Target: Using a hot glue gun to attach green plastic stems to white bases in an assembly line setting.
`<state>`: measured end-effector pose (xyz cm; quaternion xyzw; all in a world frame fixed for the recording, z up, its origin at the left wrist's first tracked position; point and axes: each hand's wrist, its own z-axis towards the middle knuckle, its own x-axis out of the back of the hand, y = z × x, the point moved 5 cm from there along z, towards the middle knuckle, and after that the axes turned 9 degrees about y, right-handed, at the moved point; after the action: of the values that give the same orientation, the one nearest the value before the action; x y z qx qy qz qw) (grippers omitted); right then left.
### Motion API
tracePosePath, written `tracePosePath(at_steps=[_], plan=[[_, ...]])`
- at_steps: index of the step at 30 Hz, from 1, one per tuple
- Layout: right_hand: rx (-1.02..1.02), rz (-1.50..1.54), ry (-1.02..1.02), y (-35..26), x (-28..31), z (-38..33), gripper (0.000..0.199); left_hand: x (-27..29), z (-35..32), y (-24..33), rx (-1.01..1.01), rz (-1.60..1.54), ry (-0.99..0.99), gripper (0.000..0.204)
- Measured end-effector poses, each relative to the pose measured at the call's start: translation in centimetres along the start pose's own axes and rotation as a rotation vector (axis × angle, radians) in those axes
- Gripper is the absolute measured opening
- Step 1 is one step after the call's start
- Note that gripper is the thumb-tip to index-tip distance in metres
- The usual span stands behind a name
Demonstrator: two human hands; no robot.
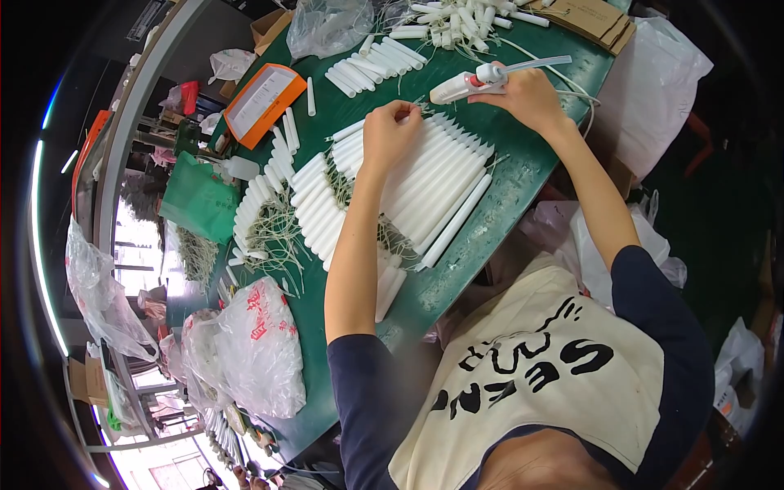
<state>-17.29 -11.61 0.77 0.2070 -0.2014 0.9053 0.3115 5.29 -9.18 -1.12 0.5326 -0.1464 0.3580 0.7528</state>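
My right hand (529, 96) is wrapped round the handle of a white glue gun (459, 86) with red parts. A translucent glue stick (545, 62) juts from its back, and its nozzle points left. My left hand (390, 135) is closed in a pinch near the nozzle; what its fingertips hold is too small to make out. Below both hands lies a tight row of white candle-like sticks (437, 184), their thin pointed tips toward the far right. Beside my left forearm lie white tubes (314, 204) with thin pale wires.
The green table (523, 192) carries more white tubes (371, 67) and a tangled pile (461, 24) at the back. An orange box (263, 104), a green bag (198, 198) and a clear plastic bag (260, 347) are on the left. A pale cable (563, 82) runs past my right hand.
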Motion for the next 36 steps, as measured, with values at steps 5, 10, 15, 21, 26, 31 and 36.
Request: tracePosePath(at_steps=[5, 10, 15, 21, 26, 31, 36], plan=[[0.012, -0.031, -0.016, -0.9, 0.5, 0.1, 0.047, 0.0, -0.1, -0.2, 0.009, 0.015, -0.003, 0.020], [0.090, -0.016, 0.050, -1.4, 0.9, 0.0, 0.042, 0.0, 0.1, -0.4, 0.018, 0.006, 0.005, 0.021], [0.111, -0.025, 0.058, -1.3, 0.7, -0.1, 0.041, -0.2, 0.1, -0.4, -0.031, 0.005, 0.007, 0.021], [0.096, -0.013, 0.044, -1.2, 0.6, -0.2, 0.040, -0.2, 0.1, -0.3, -0.045, -0.012, -0.011, 0.022], [0.042, -0.045, -0.011, -0.6, 0.3, -0.3, 0.044, -0.2, -0.1, 0.1, -0.005, -0.070, -0.054, 0.021], [-0.312, 0.023, -0.154, 2.6, -0.5, -0.5, 0.053, -0.1, -0.3, 0.2, 0.015, -0.116, -0.046, 0.021], [-0.403, 0.088, -0.096, 3.7, -0.1, -0.9, 0.052, -0.1, -0.4, 0.4, 0.013, -0.106, -0.034, 0.021]])
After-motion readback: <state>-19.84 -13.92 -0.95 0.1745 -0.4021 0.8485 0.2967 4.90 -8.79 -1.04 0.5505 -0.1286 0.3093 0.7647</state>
